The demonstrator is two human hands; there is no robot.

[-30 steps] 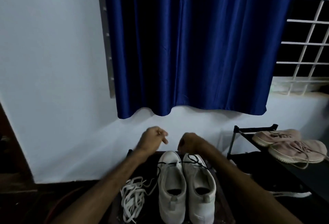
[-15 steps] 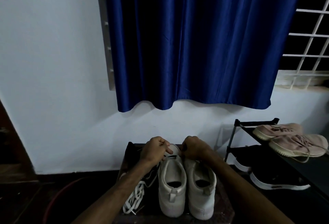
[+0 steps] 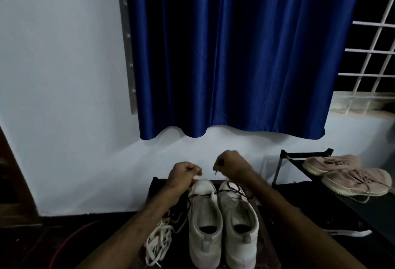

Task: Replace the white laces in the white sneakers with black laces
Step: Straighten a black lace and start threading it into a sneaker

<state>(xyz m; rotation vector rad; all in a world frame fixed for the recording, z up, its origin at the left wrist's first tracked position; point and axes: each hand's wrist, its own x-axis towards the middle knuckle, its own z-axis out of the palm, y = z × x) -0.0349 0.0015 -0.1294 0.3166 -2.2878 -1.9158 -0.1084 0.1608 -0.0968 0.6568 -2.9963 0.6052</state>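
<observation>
The pair of white low-top sneakers (image 3: 205,221) stands side by side on a dark small table (image 3: 266,243), heels toward the person and toes toward the wall, so each shoe's long axis runs straight away from the body. A thin black lace (image 3: 202,194) crosses the farthest eyelets near the toes, directly beneath both hands. The left hand (image 3: 183,175) hovers over the left shoe's toe, fingers curled into a pinch; what it pinches is too small to tell, probably a lace end. The right hand (image 3: 232,167), slightly higher above the right shoe's toe, is fisted on a lace end. The removed flat white laces (image 3: 158,245) lie heaped left of the shoes.
</observation>
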